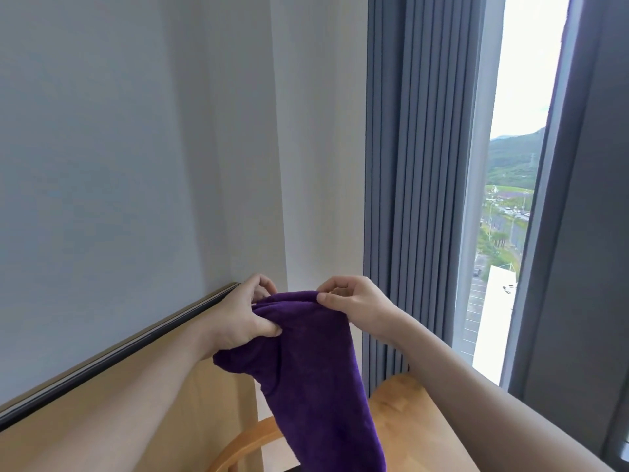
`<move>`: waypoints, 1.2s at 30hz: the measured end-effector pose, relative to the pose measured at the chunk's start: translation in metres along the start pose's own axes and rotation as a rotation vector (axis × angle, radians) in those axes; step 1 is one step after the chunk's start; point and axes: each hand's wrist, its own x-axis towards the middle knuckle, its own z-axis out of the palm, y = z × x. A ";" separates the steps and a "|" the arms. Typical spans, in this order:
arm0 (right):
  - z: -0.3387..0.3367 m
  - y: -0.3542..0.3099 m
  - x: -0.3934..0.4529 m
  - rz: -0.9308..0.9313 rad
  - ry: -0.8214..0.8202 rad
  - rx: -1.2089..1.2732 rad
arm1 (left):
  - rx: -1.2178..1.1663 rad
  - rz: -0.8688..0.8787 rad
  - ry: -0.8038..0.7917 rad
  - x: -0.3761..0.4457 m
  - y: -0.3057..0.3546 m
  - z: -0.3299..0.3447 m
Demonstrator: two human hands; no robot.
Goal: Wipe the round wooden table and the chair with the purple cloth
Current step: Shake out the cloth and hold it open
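Your left hand (243, 316) and right hand (354, 306) each pinch the top edge of the soft purple cloth (316, 379), which hangs above the round wooden table (408, 420). Fold it into a flat pad before wiping.

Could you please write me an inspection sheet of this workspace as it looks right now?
Surface: wooden table, only part in view at the lower right; what shows is bare.
Job's things: purple cloth held up in the air, hanging down in front of the table; curved wooden chair back low in the view.
Clutter: nothing seen.
Grippers: left hand grips the cloth's upper left edge; right hand pinches its top edge.
Cables: nothing seen.
Surroundings: white wall, dark rail above a wood panel, grey curtain, window onto hills and roads.
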 end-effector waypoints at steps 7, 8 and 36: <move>-0.025 -0.014 -0.003 -0.072 0.210 -0.009 | -0.038 0.008 -0.029 0.003 -0.004 0.001; -0.031 -0.016 -0.004 -0.058 0.211 0.020 | -0.042 0.004 -0.047 0.003 -0.006 0.002; -0.086 -0.028 0.009 -0.074 0.508 0.280 | 0.102 0.060 -0.077 0.015 0.029 0.017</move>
